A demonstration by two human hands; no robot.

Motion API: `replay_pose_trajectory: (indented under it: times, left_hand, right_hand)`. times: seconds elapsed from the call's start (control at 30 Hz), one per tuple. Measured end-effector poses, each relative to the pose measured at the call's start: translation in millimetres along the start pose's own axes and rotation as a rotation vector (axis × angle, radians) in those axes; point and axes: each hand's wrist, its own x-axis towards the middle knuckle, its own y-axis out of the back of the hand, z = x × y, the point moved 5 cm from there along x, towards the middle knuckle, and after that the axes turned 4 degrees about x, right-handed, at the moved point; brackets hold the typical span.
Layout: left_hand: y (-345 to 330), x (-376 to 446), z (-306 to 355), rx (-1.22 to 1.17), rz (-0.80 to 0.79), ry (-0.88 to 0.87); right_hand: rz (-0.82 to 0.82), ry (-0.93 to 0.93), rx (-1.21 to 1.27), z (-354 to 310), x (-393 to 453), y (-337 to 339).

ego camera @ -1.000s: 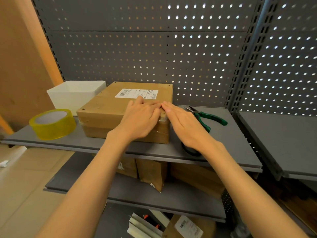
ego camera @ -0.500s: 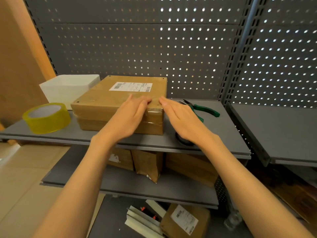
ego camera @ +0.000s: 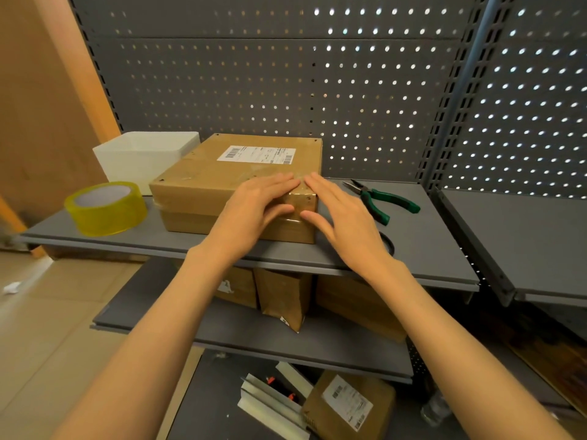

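The work in hand looks like sealing the cardboard parcel (ego camera: 222, 182), and by my reading it is at the smoothing-down step. A strip of clear tape (ego camera: 300, 203) shines over the parcel's near right corner, and both hands are laid on it. The parcel sits on the upper grey shelf (ego camera: 428, 249) with its shipping label (ego camera: 257, 154) facing up, toward the far edge of the lid.

The left hand (ego camera: 254, 211) lies flat over the top of that corner. Its fingers are straight and close together, pointing toward one o'clock, and the thumb rests down on the front face. The right hand (ego camera: 344, 217) comes in from the other side. Its fingers are stretched out toward eleven o'clock, with the tips on the top edge, nearly meeting the left hand's fingertips. Its thumb is set against the front face by the corner edge. Neither hand grips anything: both are spread flat and only press.

The next move seems to call for firm, even pressure run along the strip, over the edge and down the side, so no bubble or loose end is left.

From the parcel, the roll of yellowish packing tape (ego camera: 106, 208) stands at nine o'clock and the green-handled pliers (ego camera: 381, 198) lie at three o'clock. A white tub (ego camera: 143, 154) sits at ten o'clock, just beside the parcel.
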Motion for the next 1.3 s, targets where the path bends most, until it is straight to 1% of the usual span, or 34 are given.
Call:
replay_pose_trajectory:
  times: [0.1, 0.17, 0.23, 0.27, 0.33, 0.43, 0.53, 0.67, 0.8, 0.87, 0.97, 1.07, 1.17, 1.3]
  left_hand:
    - [2, 2, 1, -0.003, -0.018, -0.002]
    - [3, 5, 2, -0.02, -0.024, -0.013]
    - [3, 7, 1, -0.044, -0.01, -0.011]
    - [3, 7, 1, -0.056, 0.006, -0.003]
    - [3, 7, 0, -0.092, 0.032, 0.013]
    - [4, 7, 0, -0.122, 0.016, 0.011]
    - [4, 6, -4, -0.128, -0.044, -0.014]
    - [5, 4, -4, -0.111, -0.113, -0.036]
    - [9, 7, -1, -0.125, -0.165, -0.01]
    - [11, 9, 0, -0.154, -0.139, 0.011]
    - [13, 9, -2, -0.192, -0.079, 0.066]
    - [13, 5, -3, -0.221, -0.002, 0.098]
    - [11, -3, -2, -0.208, 0.103, 0.065]
    - [8, -8, 1, -0.094, 0.132, -0.014]
  right_hand:
    - [-0.099, -0.024, 0.061, 0, 1, 5]
    - [-0.124, -0.085, 0.193, -1, 3, 9]
    - [-0.061, -0.157, 0.339, -1, 7, 13]
    - [-0.014, -0.167, 0.346, -1, 8, 13]
    - [0.041, -0.16, 0.3, 0, 9, 11]
    - [0.045, -0.133, 0.266, 1, 9, 11]
    - [-0.011, -0.106, 0.213, 2, 11, 13]
    - [-0.076, -0.109, 0.248, 3, 7, 12]
    - [-0.129, -0.111, 0.14, -3, 8, 14]
    - [-0.106, -0.127, 0.126, -6, 10, 15]
    - [-0.024, -0.163, 0.141, -5, 11, 17]
    - [-0.026, -0.162, 0.183, -3, 12, 17]
    - [-0.056, -0.125, 0.104, -6, 14, 19]
    - [-0.126, -0.059, -0.112, -15, 11, 18]
